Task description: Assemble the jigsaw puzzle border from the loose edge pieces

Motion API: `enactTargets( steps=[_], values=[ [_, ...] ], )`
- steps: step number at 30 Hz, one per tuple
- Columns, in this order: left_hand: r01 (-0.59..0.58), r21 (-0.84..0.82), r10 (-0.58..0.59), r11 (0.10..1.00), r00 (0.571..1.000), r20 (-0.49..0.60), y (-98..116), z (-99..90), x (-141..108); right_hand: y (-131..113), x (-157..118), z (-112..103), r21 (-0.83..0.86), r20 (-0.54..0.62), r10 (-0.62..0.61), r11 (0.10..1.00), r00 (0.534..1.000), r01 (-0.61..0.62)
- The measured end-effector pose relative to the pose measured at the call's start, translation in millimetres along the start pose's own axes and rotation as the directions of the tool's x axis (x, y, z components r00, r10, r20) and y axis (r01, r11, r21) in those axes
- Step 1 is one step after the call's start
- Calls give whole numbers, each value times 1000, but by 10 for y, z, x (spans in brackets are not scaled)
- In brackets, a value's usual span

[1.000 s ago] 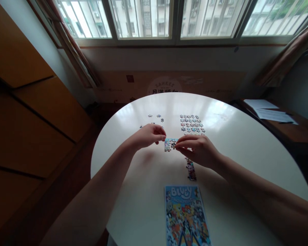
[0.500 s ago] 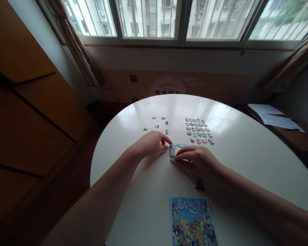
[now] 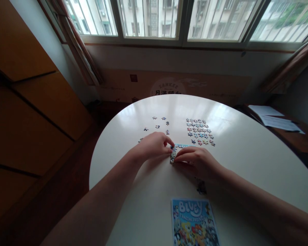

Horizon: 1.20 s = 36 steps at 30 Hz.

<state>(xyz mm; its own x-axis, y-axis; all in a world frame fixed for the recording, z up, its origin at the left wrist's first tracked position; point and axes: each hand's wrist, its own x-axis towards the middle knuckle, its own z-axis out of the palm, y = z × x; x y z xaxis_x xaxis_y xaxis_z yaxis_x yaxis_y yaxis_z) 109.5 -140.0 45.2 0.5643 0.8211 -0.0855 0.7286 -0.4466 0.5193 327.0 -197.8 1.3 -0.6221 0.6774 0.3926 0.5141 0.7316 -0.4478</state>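
Note:
A partly joined jigsaw puzzle (image 3: 182, 146) lies on the white table, with its top and left edge strips in view. My left hand (image 3: 155, 145) reaches in from the left, thumb and forefinger closed on the upper left part of the strip. From the other side, my right hand (image 3: 199, 159) pinches a puzzle piece (image 3: 172, 160) at the strip's lower end. That piece touches the strip; whether it is locked in I cannot tell. My right fingers cover part of the puzzle's inside.
Loose puzzle pieces stand in rows (image 3: 200, 130) beyond my right hand, and several more are scattered (image 3: 157, 126) beyond my left. A small joined cluster (image 3: 201, 187) lies near my right wrist. Closer in is a colourful picture sheet (image 3: 195, 222). The round table (image 3: 113, 164) curves away at left.
My left thumb and forefinger have moved slightly right, onto the left strip. The lower piece now sits more in line with it. My right hand stays almost where it was.

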Motion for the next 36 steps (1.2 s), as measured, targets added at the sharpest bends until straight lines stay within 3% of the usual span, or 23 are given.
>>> enactTargets(
  steps=[25, 36],
  values=[
    [-36, 6, 36, 999, 999, -1, -4, 31, 26, 8, -26, -27, -15, -10, 26, 1000, 1000, -27],
    [-73, -7, 73, 997, 997, -12, -31, 67, 71, 33, -65, -64, -134, -60, -23, 991, 998, 15]
  ],
)
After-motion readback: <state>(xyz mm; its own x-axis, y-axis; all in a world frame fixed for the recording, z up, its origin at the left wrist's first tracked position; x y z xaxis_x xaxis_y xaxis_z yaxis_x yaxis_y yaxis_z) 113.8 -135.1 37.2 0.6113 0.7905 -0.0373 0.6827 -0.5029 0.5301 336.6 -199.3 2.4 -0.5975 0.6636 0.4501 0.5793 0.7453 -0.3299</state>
